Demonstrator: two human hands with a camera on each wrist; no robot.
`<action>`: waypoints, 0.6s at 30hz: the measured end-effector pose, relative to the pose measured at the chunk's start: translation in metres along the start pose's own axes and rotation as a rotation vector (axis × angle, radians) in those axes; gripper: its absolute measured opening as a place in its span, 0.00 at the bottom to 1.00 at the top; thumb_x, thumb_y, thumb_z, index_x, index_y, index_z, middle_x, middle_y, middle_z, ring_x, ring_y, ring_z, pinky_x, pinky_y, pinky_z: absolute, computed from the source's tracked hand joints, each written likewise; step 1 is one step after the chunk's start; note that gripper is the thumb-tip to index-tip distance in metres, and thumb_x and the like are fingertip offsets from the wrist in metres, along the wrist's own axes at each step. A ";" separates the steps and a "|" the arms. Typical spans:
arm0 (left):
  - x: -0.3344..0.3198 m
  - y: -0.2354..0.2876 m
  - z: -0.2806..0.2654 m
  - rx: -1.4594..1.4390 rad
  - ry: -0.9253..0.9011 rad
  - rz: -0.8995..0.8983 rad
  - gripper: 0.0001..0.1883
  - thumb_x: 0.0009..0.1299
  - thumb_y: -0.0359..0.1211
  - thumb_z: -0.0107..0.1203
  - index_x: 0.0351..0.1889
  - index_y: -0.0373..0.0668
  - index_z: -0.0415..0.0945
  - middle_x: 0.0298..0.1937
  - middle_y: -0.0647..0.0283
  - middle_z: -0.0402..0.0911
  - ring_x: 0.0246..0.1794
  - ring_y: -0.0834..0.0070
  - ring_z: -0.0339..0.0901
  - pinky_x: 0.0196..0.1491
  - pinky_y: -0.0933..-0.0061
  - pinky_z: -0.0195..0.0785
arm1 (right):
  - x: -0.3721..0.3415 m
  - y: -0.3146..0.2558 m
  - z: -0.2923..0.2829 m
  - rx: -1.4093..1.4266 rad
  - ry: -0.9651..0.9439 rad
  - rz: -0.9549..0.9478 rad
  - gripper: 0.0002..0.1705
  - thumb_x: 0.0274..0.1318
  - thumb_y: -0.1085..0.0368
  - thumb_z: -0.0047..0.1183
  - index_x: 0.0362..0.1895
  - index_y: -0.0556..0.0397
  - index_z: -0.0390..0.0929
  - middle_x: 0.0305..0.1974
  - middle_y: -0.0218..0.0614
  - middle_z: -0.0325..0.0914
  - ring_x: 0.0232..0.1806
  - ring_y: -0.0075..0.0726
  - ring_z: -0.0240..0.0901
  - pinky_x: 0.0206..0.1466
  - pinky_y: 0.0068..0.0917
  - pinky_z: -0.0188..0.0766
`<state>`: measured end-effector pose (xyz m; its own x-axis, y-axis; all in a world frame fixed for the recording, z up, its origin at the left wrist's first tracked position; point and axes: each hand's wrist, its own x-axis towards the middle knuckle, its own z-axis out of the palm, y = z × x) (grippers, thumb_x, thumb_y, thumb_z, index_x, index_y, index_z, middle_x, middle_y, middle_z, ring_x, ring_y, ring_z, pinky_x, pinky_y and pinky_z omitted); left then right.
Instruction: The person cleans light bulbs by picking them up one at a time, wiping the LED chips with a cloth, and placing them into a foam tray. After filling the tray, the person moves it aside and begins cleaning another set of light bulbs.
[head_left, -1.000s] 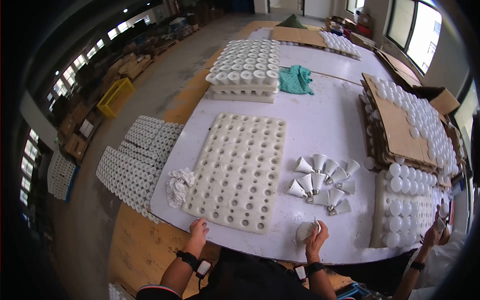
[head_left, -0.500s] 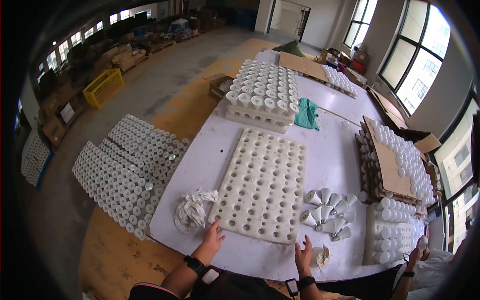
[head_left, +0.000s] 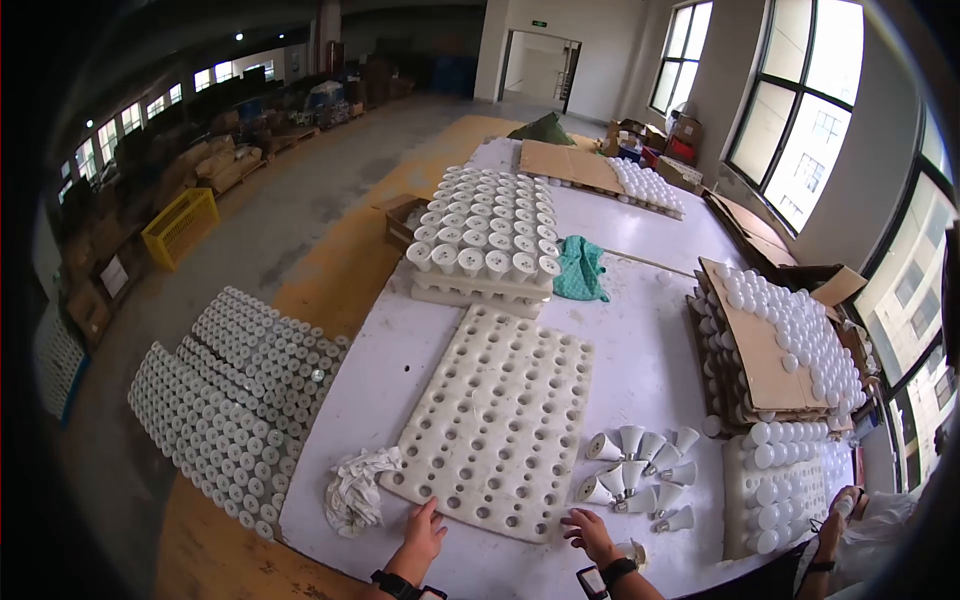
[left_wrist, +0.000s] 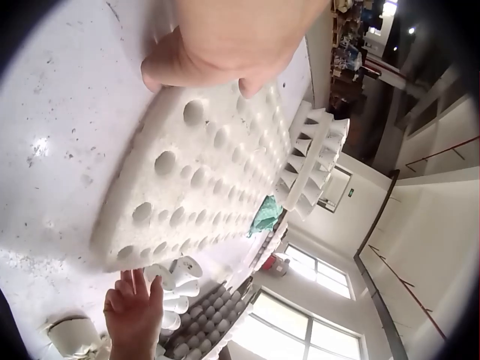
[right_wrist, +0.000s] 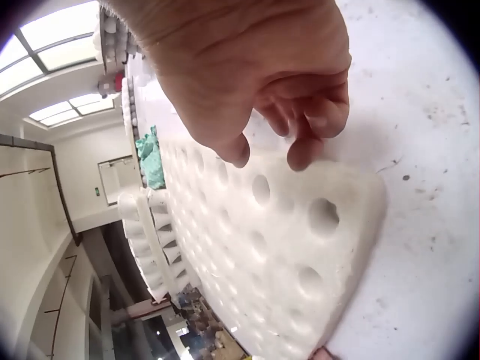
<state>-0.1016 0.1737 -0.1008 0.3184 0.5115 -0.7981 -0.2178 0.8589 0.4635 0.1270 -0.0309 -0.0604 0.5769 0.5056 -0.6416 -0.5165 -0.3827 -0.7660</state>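
Observation:
A white foam tray (head_left: 515, 420) with rows of round holes lies on the table in front of me. My left hand (head_left: 422, 535) is at its near edge toward the left, a fingertip (left_wrist: 253, 84) over the top face and the thumb at the side. Close to the near right corner, my right hand (head_left: 592, 535) has its fingers loosely bent, with nothing held between thumb and fingers. White cone-shaped bulb bodies (head_left: 625, 475) lie in a loose group right of the tray. Partly behind my right hand is a small white cup-like piece (left_wrist: 73, 335) with crumpled material.
A crumpled white cloth (head_left: 355, 495) lies left of the tray. Beyond it stand stacked trays (head_left: 470, 294) of white cups, beside a green cloth (head_left: 580, 270). White domes fill trays and cardboard (head_left: 760, 350) at the right, where another person (head_left: 875, 535) works.
My right hand has left the small cup-like piece and moved left to the foam tray's near right corner. My left hand has come onto the tray's near edge. The head view has tilted upward.

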 end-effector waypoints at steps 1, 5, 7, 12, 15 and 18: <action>0.004 0.000 0.001 -0.023 -0.013 -0.009 0.25 0.57 0.45 0.57 0.52 0.52 0.63 0.49 0.64 0.63 0.52 0.68 0.60 0.57 0.57 0.47 | 0.003 -0.003 -0.003 -0.002 -0.018 0.009 0.20 0.54 0.55 0.47 0.43 0.58 0.69 0.27 0.32 0.70 0.19 0.22 0.62 0.19 0.19 0.58; -0.025 0.021 0.024 -0.168 0.049 -0.018 0.26 0.58 0.41 0.56 0.54 0.52 0.61 0.52 0.64 0.67 0.56 0.71 0.61 0.53 0.63 0.56 | 0.045 -0.003 -0.024 0.077 -0.439 0.185 0.18 0.56 0.53 0.44 0.40 0.55 0.69 0.24 0.29 0.66 0.18 0.20 0.55 0.18 0.17 0.50; -0.043 0.038 0.038 -0.132 -0.026 0.108 0.27 0.58 0.42 0.56 0.55 0.51 0.60 0.54 0.64 0.65 0.57 0.69 0.60 0.54 0.60 0.55 | 0.042 -0.014 -0.034 0.104 -0.603 0.161 0.18 0.57 0.52 0.42 0.38 0.54 0.70 0.22 0.28 0.65 0.18 0.21 0.54 0.20 0.18 0.49; -0.141 0.103 0.093 -0.276 -0.174 0.392 0.28 0.59 0.40 0.51 0.58 0.44 0.57 0.55 0.61 0.65 0.56 0.67 0.63 0.56 0.60 0.59 | 0.033 -0.097 0.002 0.364 -0.539 0.119 0.20 0.56 0.50 0.44 0.35 0.55 0.71 0.21 0.31 0.69 0.18 0.24 0.61 0.20 0.21 0.56; -0.174 0.122 0.027 0.059 -0.032 0.819 0.30 0.67 0.48 0.43 0.60 0.38 0.52 0.55 0.51 0.62 0.50 0.65 0.63 0.53 0.61 0.59 | 0.085 -0.128 0.039 0.163 -0.390 -0.131 0.15 0.55 0.55 0.46 0.35 0.55 0.73 0.22 0.28 0.69 0.21 0.19 0.62 0.18 0.16 0.56; -0.204 0.123 -0.024 0.461 0.286 1.098 0.39 0.58 0.39 0.59 0.61 0.37 0.47 0.62 0.53 0.53 0.59 0.61 0.55 0.57 0.62 0.52 | 0.151 -0.171 0.087 -0.073 -0.200 -0.331 0.13 0.53 0.59 0.47 0.36 0.54 0.74 0.23 0.27 0.69 0.22 0.18 0.63 0.18 0.16 0.57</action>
